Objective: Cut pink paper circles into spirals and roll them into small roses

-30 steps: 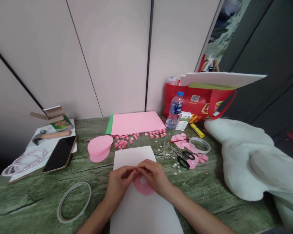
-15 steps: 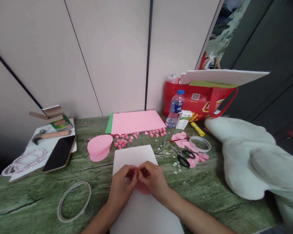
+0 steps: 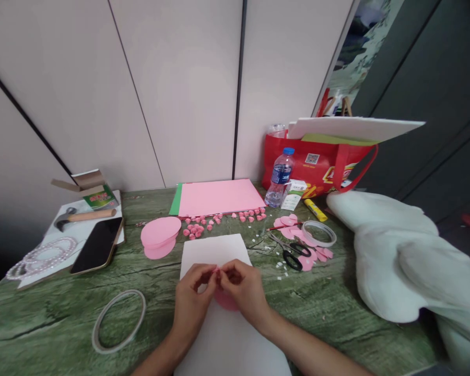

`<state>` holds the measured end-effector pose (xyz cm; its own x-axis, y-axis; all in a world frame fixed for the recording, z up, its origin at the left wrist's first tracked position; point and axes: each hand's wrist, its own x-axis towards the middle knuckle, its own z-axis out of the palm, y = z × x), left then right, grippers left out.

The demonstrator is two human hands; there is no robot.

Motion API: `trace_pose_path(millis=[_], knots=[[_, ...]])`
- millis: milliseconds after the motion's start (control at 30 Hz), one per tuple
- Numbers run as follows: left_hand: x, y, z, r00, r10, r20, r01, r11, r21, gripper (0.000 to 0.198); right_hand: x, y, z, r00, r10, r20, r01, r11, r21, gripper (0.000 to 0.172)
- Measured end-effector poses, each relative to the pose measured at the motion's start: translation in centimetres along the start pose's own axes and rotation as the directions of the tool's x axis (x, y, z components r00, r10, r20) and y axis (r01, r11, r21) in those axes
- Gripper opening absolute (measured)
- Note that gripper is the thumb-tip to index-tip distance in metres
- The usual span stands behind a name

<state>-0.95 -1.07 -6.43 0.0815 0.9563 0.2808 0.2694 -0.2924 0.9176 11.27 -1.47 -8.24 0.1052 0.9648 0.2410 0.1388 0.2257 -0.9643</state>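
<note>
Above a white sheet (image 3: pixel 213 250), my left hand (image 3: pixel 196 292) and my right hand (image 3: pixel 245 287) meet with fingertips pinched together. Between them is a piece of pink paper (image 3: pixel 225 300), whose rounded lower part shows below the fingers. Its top edge is mostly covered by my fingertips. Beyond the sheet lie several small rolled pink paper flowers (image 3: pixel 196 230). Pink paper circles (image 3: pixel 160 234) are stacked to the left of the sheet. Scissors (image 3: pixel 292 253) rest on the right beside more pink paper pieces (image 3: pixel 288 224).
A tape roll (image 3: pixel 96 330) lies at left, another (image 3: pixel 319 233) at right. Further left are a phone (image 3: pixel 97 245), hammer (image 3: pixel 88 215) and bead strings (image 3: pixel 43 258). Pink sheets (image 3: pixel 221 197), a bottle (image 3: pixel 280 177) and a red bag (image 3: pixel 317 167) stand behind; a white plush (image 3: pixel 391 250) is at right.
Both hands stay in nearly the same place, still pinching the pink paper, with only slight finger movement. The view has shifted a little.
</note>
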Motion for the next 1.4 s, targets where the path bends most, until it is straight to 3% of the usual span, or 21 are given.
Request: trace_pose_path(millis=[100,300,467,567,700,833,933,1133,1400], knots=[[0.1,-0.2,-0.1,0.999,0.047,0.019,-0.048,0.998,0.044,0.013,0.1,-0.1,-0.1,0.996,-0.09,0.002,0.09,0.988,-0.125,0.008],[0.0,-0.5,-0.2,0.986,0.164,0.043,-0.169,0.957,0.236,0.016,0.0,0.2,-0.3,0.982,-0.184,0.04,0.189,0.958,-0.214,0.01],[-0.1,-0.8,-0.2,0.989,0.132,0.065,-0.145,0.952,0.27,0.018,0.0,0.4,-0.2,0.978,-0.195,0.076,0.209,0.927,-0.312,0.012],[-0.1,-0.9,0.0,0.99,0.12,0.068,-0.135,0.953,0.272,0.012,0.1,0.4,-0.1,0.994,-0.087,0.064,0.1,0.961,-0.258,0.01],[-0.4,-0.7,0.3,0.99,0.122,0.068,-0.136,0.956,0.259,0.014,0.3,0.3,0.0,0.997,0.075,0.031,-0.074,0.997,-0.023,0.005],[-0.6,-0.5,0.6,0.995,0.095,0.031,-0.099,0.967,0.235,0.018,0.3,0.3,0.4,0.986,0.167,0.003,-0.164,0.962,0.219,0.009],[-0.6,-0.4,0.7,0.998,0.058,-0.019,-0.054,0.984,0.17,0.014,0.2,0.2,0.6,0.975,0.222,0.022,-0.218,0.926,0.307,0.011],[-0.3,-0.2,0.5,1.0,-0.001,-0.02,0.002,1.0,0.02,0.012,-0.1,-0.4,0.5,0.987,0.159,0.039,-0.163,0.965,0.206,0.003],[-0.2,-0.6,0.3,0.998,0.047,-0.031,-0.045,0.997,0.057,0.013,-0.2,-0.4,0.4,0.991,0.129,0.039,-0.134,0.976,0.173,0.004]])
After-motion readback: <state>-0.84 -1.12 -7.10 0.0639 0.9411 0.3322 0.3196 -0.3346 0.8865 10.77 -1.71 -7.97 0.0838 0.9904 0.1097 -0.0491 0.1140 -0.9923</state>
